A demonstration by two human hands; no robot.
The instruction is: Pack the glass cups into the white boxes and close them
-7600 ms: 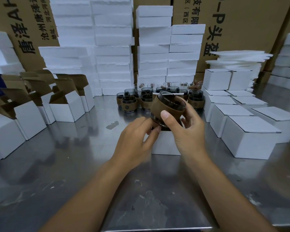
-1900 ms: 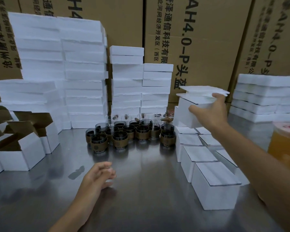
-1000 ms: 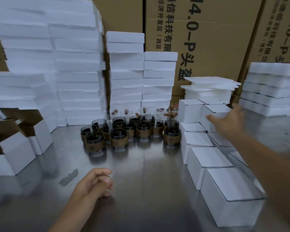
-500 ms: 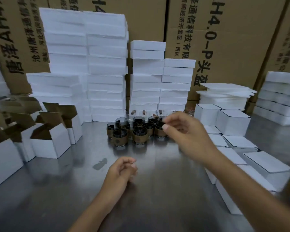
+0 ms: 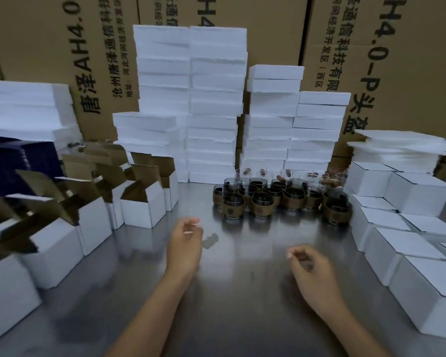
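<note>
Glass cups point(image 5: 292, 199) of dark smoked glass, each with a brown band round its lower half, stand bunched together on the brushed steel table point(image 5: 242, 292), well ahead of my hands and a little to the right. The front ones carry a small emblem on the band, too small for me to read. Behind them is a row of clear glasses with brown bits inside; I cannot tell what those are.

My left hand point(image 5: 184, 246) hovers over the table with its fingers loosely curled and nothing in them. My right hand point(image 5: 312, 269) is the same, empty, with thumb and forefinger close together.

On my left stand open white cardboard boxes point(image 5: 142, 210) with brown insides and raised flaps; the nearest ones are blurred and cut off by the edge. On my right, closed white cardboard boxes point(image 5: 420, 289) sit in rows, two of them stacked on others at the back, beside a pile of thin white sheets point(image 5: 397, 153).

Stacked white foam slabs point(image 5: 214, 104) rise behind the cups. Tall brown cartons point(image 5: 402, 60) fill the back, printed sideways with "AH4.0-P", Chinese characters after it, and smaller Chinese lines that the foam partly hides. A dark blue object point(image 5: 5, 163) at far left is half covered, and I cannot tell what it is.
</note>
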